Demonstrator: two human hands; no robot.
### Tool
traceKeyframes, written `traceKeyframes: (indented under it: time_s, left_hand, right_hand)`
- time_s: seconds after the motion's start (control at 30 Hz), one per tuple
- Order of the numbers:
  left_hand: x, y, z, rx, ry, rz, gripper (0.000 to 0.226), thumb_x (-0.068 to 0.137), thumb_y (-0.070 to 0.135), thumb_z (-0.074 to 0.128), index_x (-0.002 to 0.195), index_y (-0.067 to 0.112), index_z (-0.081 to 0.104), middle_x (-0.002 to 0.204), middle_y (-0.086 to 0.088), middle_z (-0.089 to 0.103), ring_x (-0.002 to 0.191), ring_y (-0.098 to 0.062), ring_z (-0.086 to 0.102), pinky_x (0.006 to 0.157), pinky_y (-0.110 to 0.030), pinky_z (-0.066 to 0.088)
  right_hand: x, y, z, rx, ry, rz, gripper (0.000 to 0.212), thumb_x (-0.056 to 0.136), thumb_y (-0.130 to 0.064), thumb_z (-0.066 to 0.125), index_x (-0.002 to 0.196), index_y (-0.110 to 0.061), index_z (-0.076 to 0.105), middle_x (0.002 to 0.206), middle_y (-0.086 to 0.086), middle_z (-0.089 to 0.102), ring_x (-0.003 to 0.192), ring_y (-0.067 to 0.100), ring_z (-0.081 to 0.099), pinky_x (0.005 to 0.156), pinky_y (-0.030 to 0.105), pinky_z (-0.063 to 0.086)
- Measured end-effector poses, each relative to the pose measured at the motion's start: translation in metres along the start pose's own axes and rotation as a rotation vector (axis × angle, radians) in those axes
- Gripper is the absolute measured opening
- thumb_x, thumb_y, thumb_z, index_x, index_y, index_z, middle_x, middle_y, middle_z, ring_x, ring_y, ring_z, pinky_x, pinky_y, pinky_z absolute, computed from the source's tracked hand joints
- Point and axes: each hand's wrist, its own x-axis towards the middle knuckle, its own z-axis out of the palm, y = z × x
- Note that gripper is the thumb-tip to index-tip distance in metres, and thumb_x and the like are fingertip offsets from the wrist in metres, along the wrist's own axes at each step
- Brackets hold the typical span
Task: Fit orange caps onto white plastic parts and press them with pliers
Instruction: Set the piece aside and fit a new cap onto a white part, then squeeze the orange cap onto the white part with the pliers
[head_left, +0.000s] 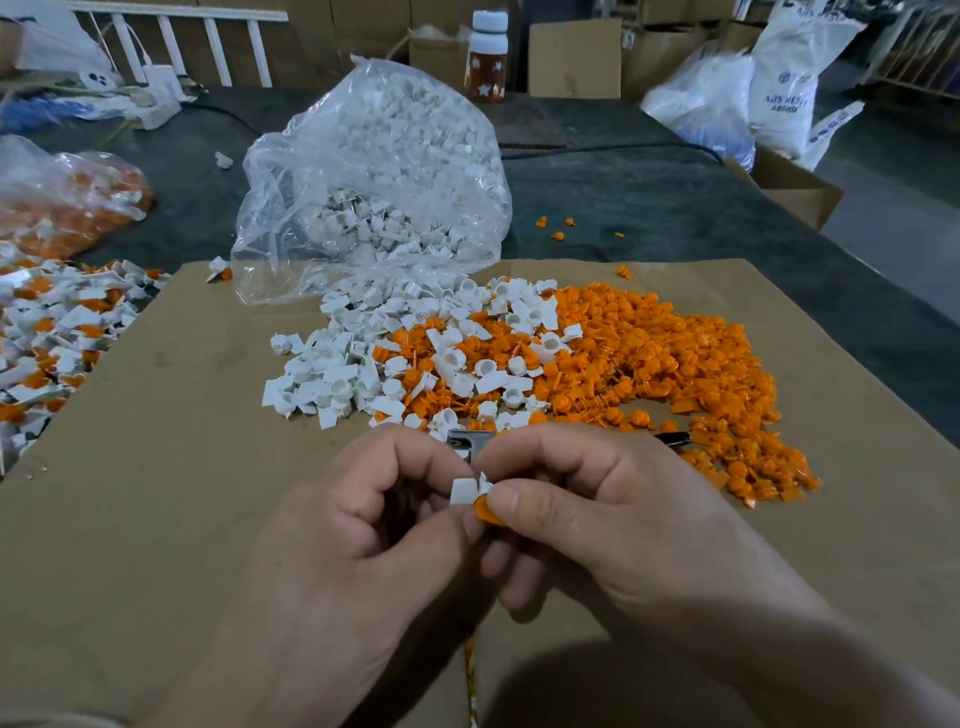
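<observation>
My left hand (363, 525) pinches a white plastic part (464, 490) just above the cardboard sheet. My right hand (587, 514) pinches an orange cap (484, 512) that touches the white part's lower right side. Metal pliers (465, 441) lie on the cardboard right behind my fingers, mostly hidden; a dark handle tip (675, 439) shows to the right. Beyond them lies a heap of loose white parts (343, 374) and a larger heap of orange caps (675, 364).
A clear bag of white parts (379, 171) stands open behind the heaps. A pile of fitted pieces (57, 338) lies at the left, with a bag of orange caps (67, 202) behind it. The cardboard sheet (156, 493) covers a dark table; boxes, bags and a bottle (488, 57) stand beyond.
</observation>
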Motion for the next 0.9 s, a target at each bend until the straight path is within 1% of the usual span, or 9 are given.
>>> traceKeyframes:
  time_s: [0.17,0.27,0.4,0.47,0.53,0.57,0.63,0.73,0.9]
  left_hand:
    - [0.001,-0.004,-0.001,0.000,-0.013,-0.003,0.034,0.065,0.053,0.077,0.091,0.031,0.072,0.065,0.002,0.065,0.056,-0.015,0.059,0.050,-0.035,0.048]
    - [0.001,-0.009,0.001,-0.023,-0.019,-0.022,0.047,0.061,0.066,0.079,0.090,0.030,0.071,0.064,0.002,0.064,0.054,-0.017,0.056,0.050,-0.040,0.045]
    - [0.004,-0.010,0.001,-0.010,0.013,-0.029,0.044,0.063,0.060,0.078,0.093,0.029,0.071,0.066,0.002,0.066,0.055,-0.019,0.059,0.050,-0.040,0.048]
    - [0.006,-0.009,0.002,-0.079,0.038,-0.047,0.040,0.062,0.052,0.081,0.090,0.025,0.071,0.067,-0.005,0.067,0.056,-0.024,0.060,0.053,-0.043,0.049]
    - [0.009,-0.006,0.000,-0.218,0.081,-0.088,0.033,0.058,0.041,0.084,0.081,0.021,0.071,0.061,-0.008,0.064,0.051,-0.021,0.058,0.049,-0.034,0.048]
    - [0.011,-0.004,-0.001,-0.287,0.100,-0.109,0.028,0.056,0.035,0.083,0.076,0.020,0.071,0.057,-0.006,0.061,0.047,-0.018,0.056,0.045,-0.028,0.046]
    - [0.015,0.001,-0.005,-0.371,0.117,-0.138,0.025,0.052,0.030,0.080,0.072,0.017,0.070,0.053,-0.005,0.057,0.045,-0.014,0.054,0.039,-0.023,0.043]
    - [0.018,0.006,-0.009,-0.493,0.114,-0.171,0.025,0.049,0.023,0.080,0.071,0.015,0.070,0.054,-0.009,0.054,0.044,-0.014,0.053,0.037,-0.022,0.041]
    - [0.019,0.011,-0.009,-0.587,0.069,-0.183,0.025,0.049,0.018,0.081,0.071,0.013,0.070,0.054,-0.012,0.052,0.043,-0.014,0.051,0.036,-0.021,0.040]
  right_hand:
    - [-0.001,-0.003,-0.001,0.004,-0.010,0.022,0.011,0.089,-0.026,0.066,0.098,-0.024,0.072,0.075,0.010,0.072,0.062,0.025,0.068,0.066,0.050,0.056]
    - [0.000,-0.001,-0.002,0.020,0.014,0.046,0.011,0.087,-0.025,0.066,0.095,-0.021,0.072,0.072,0.012,0.070,0.061,0.025,0.068,0.066,0.053,0.055]
    - [0.000,-0.001,0.005,-0.027,0.084,0.031,0.013,0.087,-0.029,0.062,0.097,-0.026,0.071,0.070,0.008,0.069,0.059,0.022,0.065,0.061,0.045,0.055]
    - [-0.003,0.002,0.004,-0.372,0.209,-0.061,0.016,0.088,-0.040,0.058,0.101,-0.035,0.066,0.078,-0.004,0.068,0.064,0.009,0.064,0.060,0.026,0.054]
    - [-0.006,-0.001,-0.001,-0.861,0.366,-0.216,0.023,0.087,-0.053,0.049,0.107,-0.044,0.057,0.096,-0.022,0.060,0.089,-0.002,0.056,0.069,0.011,0.044]
    - [-0.007,-0.005,-0.004,-1.033,0.382,-0.228,0.032,0.086,-0.059,0.044,0.114,-0.046,0.051,0.105,-0.029,0.053,0.101,-0.006,0.047,0.077,0.010,0.039]
    - [-0.008,-0.010,-0.009,-1.278,0.285,-0.064,0.053,0.083,-0.069,0.035,0.131,-0.047,0.035,0.121,-0.029,0.036,0.116,-0.002,0.030,0.096,0.019,0.029]
    - [-0.008,-0.012,-0.016,-1.505,0.148,0.147,0.068,0.080,-0.078,0.030,0.137,-0.047,0.010,0.132,-0.022,0.022,0.124,0.009,0.021,0.105,0.034,0.022]
    - [-0.011,-0.015,-0.023,-1.570,0.073,0.196,0.084,0.061,-0.083,0.008,0.137,-0.048,0.007,0.133,-0.025,0.023,0.129,0.010,0.015,0.105,0.036,0.018]
